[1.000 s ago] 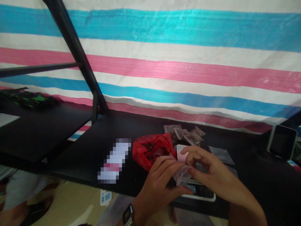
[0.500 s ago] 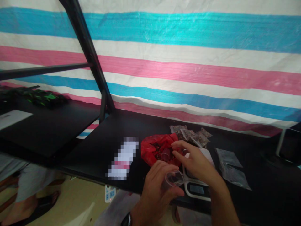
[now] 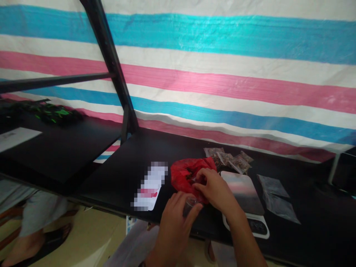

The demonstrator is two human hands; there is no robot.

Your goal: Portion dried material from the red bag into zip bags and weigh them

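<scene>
Head view, right hand (image 3: 214,189) on red bag (image 3: 182,174), table edge (image 3: 111,208) near

Hands (image 3: 214,189) off scale (image 3: 241,193), @ red bag (image 3: 182,174)

Two hands (image 3: 174,231) (image 3: 214,189) are over the worktop (image 3: 111,174), with one small clear cup (image 3: 190,205), one red plastic bag (image 3: 180,174), one digital scale (image 3: 241,193), two flat translucent bags (image 3: 272,186) (image 3: 280,207), one pixelated white item (image 3: 150,187) and at least three overlapping small packets (image 3: 225,158).
</scene>
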